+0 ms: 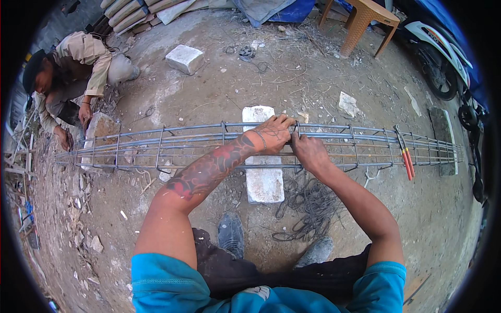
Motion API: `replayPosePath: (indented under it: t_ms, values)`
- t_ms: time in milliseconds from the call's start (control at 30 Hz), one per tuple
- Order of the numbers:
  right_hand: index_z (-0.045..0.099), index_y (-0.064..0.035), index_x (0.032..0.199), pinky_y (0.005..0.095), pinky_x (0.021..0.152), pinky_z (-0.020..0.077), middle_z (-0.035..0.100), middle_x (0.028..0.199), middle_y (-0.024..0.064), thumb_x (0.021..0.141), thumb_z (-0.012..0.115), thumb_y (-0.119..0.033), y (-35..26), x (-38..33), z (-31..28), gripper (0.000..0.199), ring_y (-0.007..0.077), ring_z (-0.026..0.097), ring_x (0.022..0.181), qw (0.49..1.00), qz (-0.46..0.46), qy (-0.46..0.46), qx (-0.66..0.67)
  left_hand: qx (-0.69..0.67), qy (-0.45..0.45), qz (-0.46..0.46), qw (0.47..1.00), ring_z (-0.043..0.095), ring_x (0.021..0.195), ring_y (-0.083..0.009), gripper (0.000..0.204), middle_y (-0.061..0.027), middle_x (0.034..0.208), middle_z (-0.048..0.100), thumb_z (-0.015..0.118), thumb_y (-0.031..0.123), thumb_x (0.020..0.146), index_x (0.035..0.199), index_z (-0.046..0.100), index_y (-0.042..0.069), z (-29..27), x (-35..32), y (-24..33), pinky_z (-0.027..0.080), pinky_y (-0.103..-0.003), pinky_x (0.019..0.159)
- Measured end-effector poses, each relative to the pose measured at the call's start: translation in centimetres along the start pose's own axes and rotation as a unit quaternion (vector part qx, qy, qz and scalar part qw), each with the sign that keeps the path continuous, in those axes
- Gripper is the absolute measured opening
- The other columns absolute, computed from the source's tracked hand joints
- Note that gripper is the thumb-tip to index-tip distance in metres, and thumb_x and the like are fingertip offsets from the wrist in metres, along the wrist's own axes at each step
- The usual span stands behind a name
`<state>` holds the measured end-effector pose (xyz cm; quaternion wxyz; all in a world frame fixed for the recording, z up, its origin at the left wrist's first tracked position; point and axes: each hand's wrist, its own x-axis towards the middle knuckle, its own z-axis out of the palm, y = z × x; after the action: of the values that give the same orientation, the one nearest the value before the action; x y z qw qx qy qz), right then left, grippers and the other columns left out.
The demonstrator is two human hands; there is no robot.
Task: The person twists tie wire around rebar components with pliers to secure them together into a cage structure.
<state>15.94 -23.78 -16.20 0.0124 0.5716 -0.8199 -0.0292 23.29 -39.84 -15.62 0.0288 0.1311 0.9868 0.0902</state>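
Note:
A long rebar cage (360, 136), made of thin steel bars with square stirrups, lies crosswise before me. My left hand (275, 134) is curled over its far top bar, beside a stirrup. Close against it, my right hand (309, 150) pinches at the same stirrup; whatever is between those fingertips is hidden. Beneath both hands, a white block (264, 185) props up the middle of the cage. Pincers with red handles (407, 163) hang on the bars toward the right end.
Loose tie wire (313, 208) lies tangled by my feet. At the left end, a co-worker (78, 68) crouches with both hands at the bars near another block (100, 136). A block (442, 136) supports the right end. Farther off are a plastic chair (365, 23) and a motorbike (438, 62).

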Motion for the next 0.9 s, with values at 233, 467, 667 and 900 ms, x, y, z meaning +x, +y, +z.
replayPosePath:
  t_ms: [233,467,667,900]
  values:
    - [0.054,0.0002,0.096,0.0384,0.062,0.0548,0.064,0.084,0.0167,0.082,0.053,-0.008,0.2,-0.2,0.6,0.016,0.0301,0.067,0.074,1.0,-0.004,0.019,0.015,0.01,0.07,-0.029,0.997,0.042,0.113,-0.0324,0.04,-0.0203,0.12,0.047,0.06,0.025,0.074,0.098,0.061,-0.006,1.4,-0.1,2.4,0.035,-0.044,0.096]
    - [0.054,0.0,0.096,0.0399,0.062,0.054,0.063,0.086,0.0166,0.082,0.053,-0.008,0.3,-0.4,1.0,0.017,0.0314,0.067,0.073,0.999,0.0,0.042,0.029,0.101,0.092,-0.074,0.988,0.044,0.106,-0.0336,0.033,-0.022,0.107,0.052,0.06,0.025,0.071,0.084,0.067,-0.005,2.2,-0.4,5.0,0.034,-0.043,0.09]
    - [0.057,-0.0008,0.099,0.04,0.062,0.0542,0.062,0.09,0.0166,0.083,0.051,-0.01,0.1,-0.4,1.0,0.019,0.0314,0.067,0.074,1.0,-0.005,0.028,0.006,0.006,0.11,-0.178,0.978,0.048,0.104,-0.0349,0.027,-0.022,0.102,0.056,0.06,0.02,0.071,0.082,0.067,-0.003,0.9,-1.2,1.9,0.039,-0.044,0.086]
    - [0.058,-0.0047,0.107,0.0404,0.062,0.0537,0.058,0.097,0.0174,0.085,0.048,-0.012,-0.2,-0.1,1.4,0.025,0.0304,0.066,0.074,0.999,0.024,0.018,0.019,-0.022,0.119,-0.208,0.971,0.05,0.101,-0.0333,0.018,-0.0172,0.099,0.057,0.058,0.016,0.075,0.081,0.068,0.003,0.9,-1.9,1.2,0.041,-0.044,0.083]
